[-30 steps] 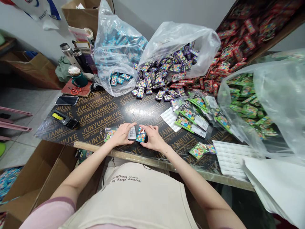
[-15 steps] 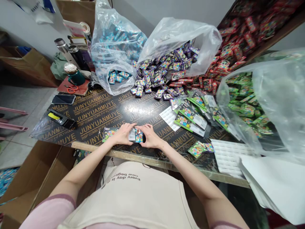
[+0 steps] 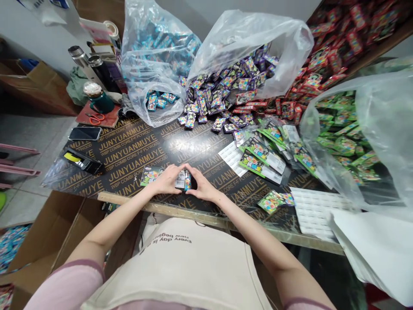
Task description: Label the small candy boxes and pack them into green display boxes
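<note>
A printed plastic pouch (image 3: 150, 175) with a barcode panel lies flat near the table's front edge. My left hand (image 3: 166, 181) is curled over its middle, thumb and fingers gripping its two long sides. At the pouch's right end is a small blue candy packet (image 3: 188, 180), mostly covered. My right hand (image 3: 203, 186) pinches round that packet, thumb at the near side and fingers at the far side. The fingertips of both hands meet above the pouch. How far the packet sits inside the pouch cannot be made out.
Plastic bags of blue (image 3: 156, 102), purple (image 3: 216, 97) and green packets (image 3: 342, 133) stand behind, with red packets (image 3: 322, 69) heaped at right. Several pouches (image 3: 261, 159) and label sheets (image 3: 318, 211) lie rightward. A tape dispenser (image 3: 82, 160) and phone (image 3: 84, 134) lie left.
My right hand has moved slightly left, closer to my left hand. Less of the blue candy packet shows now, and the fingertips of both hands have come together.
</note>
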`<state>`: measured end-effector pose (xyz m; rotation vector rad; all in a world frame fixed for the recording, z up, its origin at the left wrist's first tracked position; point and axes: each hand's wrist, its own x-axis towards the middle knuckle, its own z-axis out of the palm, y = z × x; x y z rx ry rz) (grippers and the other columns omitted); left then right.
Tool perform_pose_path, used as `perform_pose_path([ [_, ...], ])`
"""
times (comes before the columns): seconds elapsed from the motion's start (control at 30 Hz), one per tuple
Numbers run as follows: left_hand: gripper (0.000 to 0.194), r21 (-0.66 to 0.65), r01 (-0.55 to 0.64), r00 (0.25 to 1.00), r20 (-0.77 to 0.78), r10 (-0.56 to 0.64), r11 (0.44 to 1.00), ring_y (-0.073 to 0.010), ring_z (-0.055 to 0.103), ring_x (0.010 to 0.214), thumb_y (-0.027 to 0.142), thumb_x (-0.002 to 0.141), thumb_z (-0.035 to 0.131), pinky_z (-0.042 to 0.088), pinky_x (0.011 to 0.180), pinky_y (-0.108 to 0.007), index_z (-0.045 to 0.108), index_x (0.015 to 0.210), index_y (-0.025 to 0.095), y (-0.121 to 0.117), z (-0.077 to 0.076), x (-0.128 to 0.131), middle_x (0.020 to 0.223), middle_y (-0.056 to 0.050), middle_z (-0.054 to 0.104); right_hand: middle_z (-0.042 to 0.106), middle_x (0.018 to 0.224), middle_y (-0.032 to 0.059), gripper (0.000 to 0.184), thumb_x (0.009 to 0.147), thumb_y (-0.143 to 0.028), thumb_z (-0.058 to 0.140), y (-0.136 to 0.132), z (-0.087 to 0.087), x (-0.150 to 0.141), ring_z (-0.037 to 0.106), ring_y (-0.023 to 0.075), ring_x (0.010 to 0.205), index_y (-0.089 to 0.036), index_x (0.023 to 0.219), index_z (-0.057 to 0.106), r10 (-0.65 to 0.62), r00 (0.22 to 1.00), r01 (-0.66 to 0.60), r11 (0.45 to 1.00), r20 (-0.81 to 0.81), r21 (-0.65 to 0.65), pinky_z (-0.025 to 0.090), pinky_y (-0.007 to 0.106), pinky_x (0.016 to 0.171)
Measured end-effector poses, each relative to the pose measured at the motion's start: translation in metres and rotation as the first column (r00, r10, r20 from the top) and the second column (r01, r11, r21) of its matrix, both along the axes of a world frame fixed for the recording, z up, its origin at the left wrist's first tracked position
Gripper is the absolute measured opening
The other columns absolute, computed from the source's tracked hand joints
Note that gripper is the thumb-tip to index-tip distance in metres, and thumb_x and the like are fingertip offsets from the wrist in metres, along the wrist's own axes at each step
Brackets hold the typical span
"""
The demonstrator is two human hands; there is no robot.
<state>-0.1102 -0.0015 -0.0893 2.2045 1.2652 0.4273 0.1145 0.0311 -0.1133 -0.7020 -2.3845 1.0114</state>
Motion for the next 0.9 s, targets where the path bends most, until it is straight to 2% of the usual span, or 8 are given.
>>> perform_pose_path([
  [0.13,0.108,0.018,-0.124,0.991,0.047,0.123,0.992,-0.0314,0.047,0.122,0.038,0.064,0.076,0.035,0.107,-0.050,0.012,0.150,0.021,0.005,0.003,-0.001,0.138,-0.015,0.046,0.051,0.139,0.0160,0.103,0.077,-0.054,0.066,-0.009,0.010,0.000,0.041,0.0324,0.133,-0.024,0.152,0.001,-0.288,0.956,0.288,0.958,0.053,-0.002,0.022,0.058,0.109],
  [0.3,0.110,-0.008,-0.177,0.980,0.090,0.177,0.984,-0.0308,0.049,0.120,0.039,0.064,0.077,0.038,0.104,-0.049,0.011,0.151,0.021,0.000,0.011,0.014,0.138,-0.015,0.047,0.066,0.120,0.0090,0.070,0.092,-0.043,0.045,-0.007,0.022,-0.008,0.053,0.0285,0.123,-0.029,0.151,0.012,-0.201,0.979,0.203,0.976,0.042,-0.075,0.026,0.056,0.106],
  [0.37,0.111,-0.021,-0.148,0.985,0.090,0.149,0.989,-0.0315,0.047,0.124,0.043,0.062,0.079,0.038,0.105,-0.050,0.016,0.150,0.020,0.007,0.013,0.012,0.141,-0.017,0.045,0.069,0.110,0.0074,0.056,0.092,-0.042,0.043,0.013,0.027,-0.010,0.057,0.0295,0.115,-0.032,0.146,0.029,-0.322,0.947,0.322,0.946,0.008,-0.045,0.029,0.056,0.104],
  [0.5,0.082,0.039,-0.231,0.972,0.044,0.229,0.972,-0.0323,0.040,0.133,0.049,0.069,0.075,0.035,0.109,-0.052,0.043,0.139,0.021,0.072,0.026,-0.023,0.144,-0.017,0.043,0.064,0.115,0.0110,0.038,0.092,-0.042,0.044,0.084,0.040,-0.027,0.056,0.0313,0.111,-0.030,0.127,0.054,-0.503,0.860,0.510,0.852,-0.087,0.119,0.038,0.054,0.097],
  [0.6,0.040,0.173,-0.536,0.837,-0.018,0.546,0.827,-0.0290,0.047,0.129,0.034,0.086,0.059,0.038,0.107,-0.048,0.059,0.122,0.017,0.151,0.040,-0.062,0.136,-0.017,0.051,0.047,0.139,0.0160,0.047,0.087,-0.043,0.053,0.148,0.057,-0.063,0.043,0.0329,0.128,-0.024,0.131,0.052,-0.409,0.908,0.414,0.834,-0.094,0.365,0.036,0.052,0.101],
  [0.67,0.032,0.231,-0.627,0.755,-0.054,0.653,0.744,-0.0298,0.051,0.124,0.025,0.086,0.056,0.040,0.105,-0.049,0.064,0.115,0.014,0.199,0.048,-0.082,0.130,-0.018,0.055,0.034,0.149,0.0167,0.062,0.083,-0.040,0.060,0.189,0.070,-0.095,0.028,0.0349,0.139,-0.024,0.141,0.042,-0.365,0.929,0.336,0.784,-0.050,0.521,0.029,0.055,0.106],
  [0.77,0.045,0.324,-0.608,0.739,-0.102,0.666,0.725,-0.0362,0.041,0.132,0.019,0.076,0.065,0.032,0.109,-0.056,0.061,0.120,0.013,0.247,0.052,-0.100,0.138,-0.020,0.049,0.023,0.156,0.0117,0.078,0.079,-0.026,0.064,0.248,0.091,-0.144,0.012,0.0346,0.146,-0.031,0.148,0.028,-0.271,0.960,0.151,0.721,0.075,0.677,0.016,0.059,0.110],
  [0.9,0.061,0.499,-0.429,0.782,-0.213,0.586,0.753,-0.0373,0.017,0.145,0.012,0.073,0.063,0.013,0.114,-0.062,0.050,0.132,0.016,0.264,0.038,-0.111,0.153,-0.018,0.030,0.016,0.159,0.0065,0.081,0.078,-0.011,0.059,0.336,0.117,-0.193,0.005,0.0319,0.147,-0.034,0.148,0.025,-0.195,0.969,0.023,0.685,0.152,0.728,0.007,0.062,0.111],
])
